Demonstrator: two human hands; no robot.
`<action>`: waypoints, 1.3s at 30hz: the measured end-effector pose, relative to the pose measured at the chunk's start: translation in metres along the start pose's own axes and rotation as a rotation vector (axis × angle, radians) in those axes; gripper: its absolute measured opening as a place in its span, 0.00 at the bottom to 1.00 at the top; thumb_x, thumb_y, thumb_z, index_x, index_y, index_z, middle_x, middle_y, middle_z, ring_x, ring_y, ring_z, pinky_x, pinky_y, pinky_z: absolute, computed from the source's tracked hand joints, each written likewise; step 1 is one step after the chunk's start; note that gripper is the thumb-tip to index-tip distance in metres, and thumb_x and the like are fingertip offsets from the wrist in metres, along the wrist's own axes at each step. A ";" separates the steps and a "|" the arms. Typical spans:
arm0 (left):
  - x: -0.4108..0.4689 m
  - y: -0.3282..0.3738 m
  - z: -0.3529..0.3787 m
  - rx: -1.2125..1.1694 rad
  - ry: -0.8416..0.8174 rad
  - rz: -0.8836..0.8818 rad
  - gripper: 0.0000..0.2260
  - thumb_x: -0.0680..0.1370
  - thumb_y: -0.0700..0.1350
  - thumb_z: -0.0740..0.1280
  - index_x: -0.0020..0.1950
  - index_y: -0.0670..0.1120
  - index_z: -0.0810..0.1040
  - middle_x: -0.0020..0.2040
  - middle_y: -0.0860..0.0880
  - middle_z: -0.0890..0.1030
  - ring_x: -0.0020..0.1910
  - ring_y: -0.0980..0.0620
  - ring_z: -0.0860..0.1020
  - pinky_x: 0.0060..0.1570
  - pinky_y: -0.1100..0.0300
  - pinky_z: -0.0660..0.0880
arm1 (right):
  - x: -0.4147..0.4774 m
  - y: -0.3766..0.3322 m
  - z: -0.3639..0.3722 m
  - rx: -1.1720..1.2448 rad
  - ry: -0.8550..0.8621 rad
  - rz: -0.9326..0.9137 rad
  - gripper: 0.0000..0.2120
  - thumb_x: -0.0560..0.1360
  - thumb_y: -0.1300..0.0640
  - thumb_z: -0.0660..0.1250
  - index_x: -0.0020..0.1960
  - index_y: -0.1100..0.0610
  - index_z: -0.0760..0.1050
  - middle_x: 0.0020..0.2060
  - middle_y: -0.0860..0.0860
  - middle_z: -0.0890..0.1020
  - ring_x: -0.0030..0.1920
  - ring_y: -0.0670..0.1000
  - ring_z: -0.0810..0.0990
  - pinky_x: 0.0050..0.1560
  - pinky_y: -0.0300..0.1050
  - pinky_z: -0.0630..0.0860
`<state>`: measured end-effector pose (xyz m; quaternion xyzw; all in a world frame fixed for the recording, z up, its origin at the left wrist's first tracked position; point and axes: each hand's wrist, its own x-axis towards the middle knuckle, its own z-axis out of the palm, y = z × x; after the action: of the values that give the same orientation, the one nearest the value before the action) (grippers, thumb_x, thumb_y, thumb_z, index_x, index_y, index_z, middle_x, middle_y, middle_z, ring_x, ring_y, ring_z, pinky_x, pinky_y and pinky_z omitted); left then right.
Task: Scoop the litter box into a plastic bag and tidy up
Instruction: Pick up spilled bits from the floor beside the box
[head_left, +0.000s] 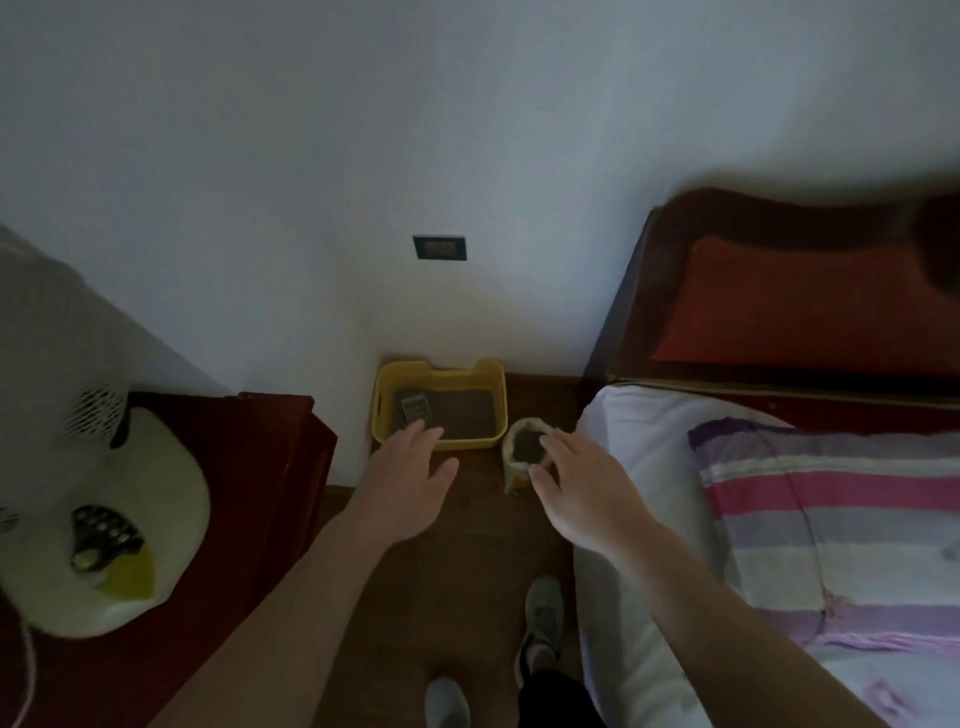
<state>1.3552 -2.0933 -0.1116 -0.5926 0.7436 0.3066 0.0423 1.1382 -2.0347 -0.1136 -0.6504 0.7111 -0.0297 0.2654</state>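
Note:
A yellow litter box (492, 382) stands on the floor against the white wall, with dark litter inside. A grey slotted scoop (414, 407) lies in its left part. Just right of the box sits a small pale plastic bag (514, 470), its mouth open on dark contents. My left hand (410, 480) is stretched out above the floor in front of the box, fingers straight and spread, holding nothing. My right hand (579, 491) hovers over the bag with relaxed fingers, holding nothing. Whether it touches the bag I cannot tell.
A dark red cabinet (249, 493) on the left carries a white fan base (119, 525). A bed with a wooden headboard (727, 218), red pillow (800, 306) and striped blanket (852, 519) fills the right. My feet in pale shoes (543, 618) stand on the narrow wooden floor between them.

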 end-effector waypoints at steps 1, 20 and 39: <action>0.015 -0.002 0.005 0.013 0.011 -0.021 0.25 0.84 0.57 0.54 0.80 0.51 0.58 0.81 0.49 0.56 0.79 0.48 0.54 0.76 0.49 0.54 | 0.016 0.008 0.005 -0.014 -0.020 -0.003 0.26 0.82 0.43 0.50 0.75 0.54 0.65 0.73 0.50 0.69 0.74 0.52 0.65 0.73 0.53 0.65; 0.291 -0.240 0.295 0.133 -0.047 -0.163 0.26 0.83 0.55 0.55 0.80 0.50 0.56 0.81 0.48 0.55 0.79 0.47 0.54 0.77 0.47 0.57 | 0.294 0.126 0.346 -0.183 -0.331 -0.115 0.31 0.81 0.37 0.41 0.80 0.48 0.45 0.80 0.50 0.48 0.80 0.54 0.43 0.77 0.56 0.43; 0.475 -0.389 0.550 0.249 -0.083 0.186 0.31 0.82 0.59 0.56 0.81 0.49 0.51 0.81 0.48 0.52 0.80 0.47 0.52 0.77 0.50 0.50 | 0.472 0.228 0.649 -0.366 -0.299 -0.362 0.34 0.81 0.38 0.49 0.80 0.53 0.47 0.80 0.52 0.50 0.80 0.52 0.47 0.78 0.50 0.46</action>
<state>1.4033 -2.2639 -0.9170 -0.4982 0.8251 0.2390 0.1176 1.1949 -2.2473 -0.9177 -0.8009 0.5300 0.1482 0.2360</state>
